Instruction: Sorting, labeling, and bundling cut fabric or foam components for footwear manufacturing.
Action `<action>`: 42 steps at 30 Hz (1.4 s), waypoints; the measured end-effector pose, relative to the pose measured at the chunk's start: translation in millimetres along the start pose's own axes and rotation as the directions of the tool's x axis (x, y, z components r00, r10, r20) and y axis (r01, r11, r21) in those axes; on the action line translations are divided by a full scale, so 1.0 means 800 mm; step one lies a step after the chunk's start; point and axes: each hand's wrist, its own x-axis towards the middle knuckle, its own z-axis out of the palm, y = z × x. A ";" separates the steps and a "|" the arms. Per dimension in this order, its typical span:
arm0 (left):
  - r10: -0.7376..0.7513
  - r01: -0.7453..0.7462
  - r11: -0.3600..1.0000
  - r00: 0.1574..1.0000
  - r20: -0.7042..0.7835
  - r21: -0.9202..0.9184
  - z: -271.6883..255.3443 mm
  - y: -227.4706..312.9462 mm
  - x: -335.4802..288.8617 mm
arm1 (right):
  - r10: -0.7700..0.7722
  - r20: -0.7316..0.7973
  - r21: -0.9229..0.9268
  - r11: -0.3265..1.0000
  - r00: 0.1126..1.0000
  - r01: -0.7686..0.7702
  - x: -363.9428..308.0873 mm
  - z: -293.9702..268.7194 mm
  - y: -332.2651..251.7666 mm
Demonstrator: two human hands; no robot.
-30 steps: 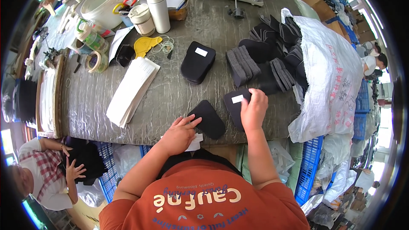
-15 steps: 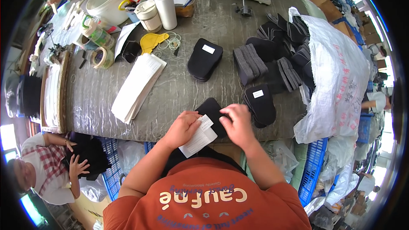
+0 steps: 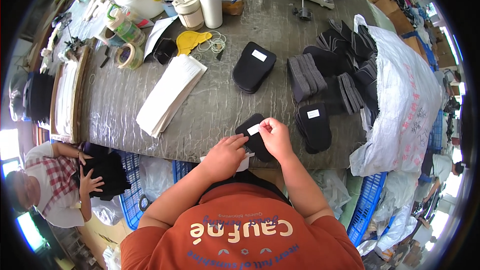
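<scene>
A black rounded pad [image 3: 256, 151] lies at the table's near edge in front of me. My right hand [image 3: 276, 139] pinches the edge of a small white label [image 3: 253, 129] against the pad's upper part. Beside it, my left hand [image 3: 224, 157] rests its fingertips on the pad's left side. A sheet of white labels [image 3: 244, 164] is held under that palm, mostly hidden. Farther off, a stack of black pads [image 3: 254, 70] has a white label on top. Another labelled stack [image 3: 315, 129] stands to the right of my right hand.
Loose grey-edged pads [image 3: 306, 77] spill from a white woven sack [image 3: 400, 100] on the right. Folded white paper sheets [image 3: 170, 96] lie left. Behind them are a yellow tape dispenser [image 3: 191, 41], cups and a white flask [image 3: 209, 2]. A co-worker [image 3: 55, 180] holds black material at left.
My right hand has brought a small label onto the pad. My left hand has lowered the label sheet and turned over it, fingers now at the pad. The view has shifted slightly.
</scene>
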 end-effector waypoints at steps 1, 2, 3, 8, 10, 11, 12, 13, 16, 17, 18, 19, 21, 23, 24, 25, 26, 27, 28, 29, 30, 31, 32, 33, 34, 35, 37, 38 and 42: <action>-0.005 0.005 1.000 1.000 -0.001 -0.002 0.001 -0.001 0.000 | 0.001 0.005 -0.001 1.000 1.000 -0.001 0.000 0.003 0.001; -0.001 0.001 1.000 1.000 -0.002 0.006 0.002 -0.002 -0.001 | 0.002 0.008 0.007 1.000 1.000 -0.002 -0.001 0.006 0.002; 0.002 -0.002 1.000 1.000 -0.004 0.016 0.002 -0.003 -0.001 | 0.002 0.011 0.015 1.000 1.000 -0.002 0.000 0.007 0.002; -0.014 0.014 1.000 1.000 0.007 -0.001 0.003 -0.002 0.000 | -0.006 0.009 -0.061 0.998 1.000 0.007 0.000 0.011 0.012; -0.011 0.011 1.000 1.000 0.008 -0.001 0.003 -0.002 0.000 | -0.019 0.004 -0.071 0.997 1.000 0.019 0.001 0.011 0.012; -0.012 0.012 1.000 1.000 0.014 0.003 0.003 -0.002 0.000 | -0.017 0.005 -0.075 0.997 1.000 0.017 0.001 0.011 0.012; -0.013 0.013 1.000 1.000 0.021 0.007 0.003 -0.003 0.000 | -0.014 0.006 -0.079 0.997 1.000 0.015 0.001 0.011 0.012; -0.012 0.012 1.000 1.000 0.022 0.007 0.004 -0.003 0.001 | -0.014 0.006 -0.079 0.997 1.000 0.015 0.002 0.012 0.013; -0.006 0.006 0.999 1.000 -0.004 0.039 0.003 -0.001 0.005 | -0.023 -0.001 -0.097 0.995 1.000 0.023 0.002 0.012 0.013; 0.009 -0.010 0.998 1.000 0.012 0.065 0.001 -0.001 0.008 | -0.028 -0.006 -0.101 0.994 1.000 0.027 0.002 0.013 0.012; 0.025 -0.028 0.995 0.999 0.028 0.091 0.000 0.000 0.010 | -0.034 -0.011 -0.106 0.994 0.999 0.032 0.002 0.012 0.011; 0.026 -0.028 0.995 0.999 0.028 0.091 0.001 0.000 0.011 | -0.033 -0.012 -0.106 0.994 0.999 0.032 0.002 0.013 0.013; 0.033 -0.037 0.987 0.999 0.031 0.154 0.004 0.001 0.013 | 0.062 -0.031 -0.042 0.997 0.998 -0.063 0.003 0.014 0.017; 0.033 -0.039 0.985 0.999 0.038 0.167 0.004 0.001 0.014 | 0.078 -0.041 -0.029 0.996 0.996 -0.079 0.002 0.015 0.015; 0.034 -0.042 0.983 0.998 0.045 0.180 0.003 0.002 0.016 | 0.093 -0.052 -0.015 0.995 0.994 -0.094 0.002 0.016 0.014; 0.034 -0.042 0.983 0.998 0.045 0.180 0.003 0.003 0.018 | 0.094 -0.052 -0.015 0.995 0.994 -0.095 0.002 0.017 0.015; 0.028 -0.037 0.982 0.998 0.051 0.187 0.003 0.004 0.021 | 0.070 -0.071 -0.005 0.998 0.995 -0.070 0.002 0.018 0.016; 0.021 -0.032 0.980 0.998 0.056 0.195 0.002 0.006 0.023 | 0.046 -0.089 0.004 0.999 0.995 -0.045 0.002 0.019 0.014; 0.020 -0.031 0.980 0.998 0.056 0.195 0.001 0.007 0.025 | 0.046 -0.088 0.004 0.999 0.995 -0.045 0.003 0.019 0.013; 0.009 -0.024 0.978 0.997 0.075 0.209 0.000 0.008 0.028 | 0.040 -0.113 -0.062 0.997 0.993 -0.047 0.004 0.018 0.011; -0.003 -0.018 0.975 0.996 0.093 0.222 -0.001 0.009 0.030 | 0.032 -0.138 -0.129 0.990 0.990 -0.050 0.006 0.017 0.008; -0.003 -0.018 0.975 0.996 0.092 0.222 0.000 0.008 0.033 | 0.032 -0.138 -0.130 0.990 0.990 -0.050 0.009 0.015 0.011; 0.004 -0.026 0.972 0.995 0.097 0.233 0.002 0.007 0.036 | 0.030 -0.138 -0.165 0.985 0.990 -0.052 0.012 0.011 0.017; 0.010 -0.035 0.969 0.995 0.103 0.244 0.002 0.006 0.038 | 0.028 -0.138 -0.199 0.978 0.990 -0.056 0.014 0.009 0.016; 0.009 -0.034 0.969 0.995 0.103 0.243 0.001 0.006 0.039 | 0.013 -0.161 -0.255 0.965 0.987 -0.055 0.014 0.007 0.013; -0.008 -0.024 0.971 0.991 0.133 0.239 0.000 0.006 0.039 | 0.013 -0.161 -0.256 0.965 0.987 -0.054 0.013 0.007 0.013; -0.018 -0.022 0.972 0.986 0.165 0.235 -0.003 0.008 0.041 | -0.221 -0.161 -0.335 0.929 0.962 0.157 0.012 0.005 0.017; -0.024 -0.019 0.974 0.982 0.187 0.224 -0.006 0.009 0.036 | -0.221 -0.166 -0.337 0.929 0.961 0.155 0.012 0.004 0.020; -0.044 0.010 0.989 0.972 0.229 0.148 -0.011 0.009 0.014 | -0.238 -0.138 -0.349 0.920 0.961 0.178 0.010 0.003 0.025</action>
